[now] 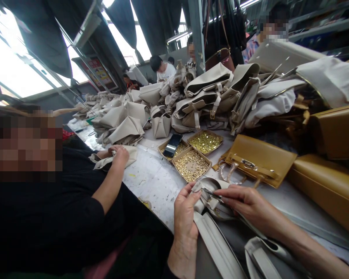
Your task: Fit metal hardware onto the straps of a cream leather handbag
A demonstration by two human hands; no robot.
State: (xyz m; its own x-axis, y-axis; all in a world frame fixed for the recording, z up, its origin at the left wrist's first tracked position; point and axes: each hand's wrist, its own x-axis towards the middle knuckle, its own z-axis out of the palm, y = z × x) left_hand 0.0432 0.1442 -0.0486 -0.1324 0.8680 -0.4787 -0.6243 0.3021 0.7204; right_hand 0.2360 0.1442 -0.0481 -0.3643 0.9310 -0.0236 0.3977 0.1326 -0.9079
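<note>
A beige handbag (218, 240) lies before me at the table's near edge, its pale straps and flaps spread about. My left hand (186, 209) is closed on the bag's upper edge, thumb on top, beside a small strap end. In a pinch, my right hand (244, 199) holds a thin, dark metal tool (212, 193) whose tip points toward my left fingers, over the bag. The tool's exact kind cannot be made out. Just beyond my hands stands a cardboard tray (189, 179) of small gold-coloured metal pieces.
Behind it are another tray (206, 153) of gold pieces and a phone (173, 145) resting on a third. A tan handbag (260, 159) lies to the right. Beige bags (128, 120) are heaped along the table (147, 174). At left, a co-worker's hand (120, 155) holds beige material.
</note>
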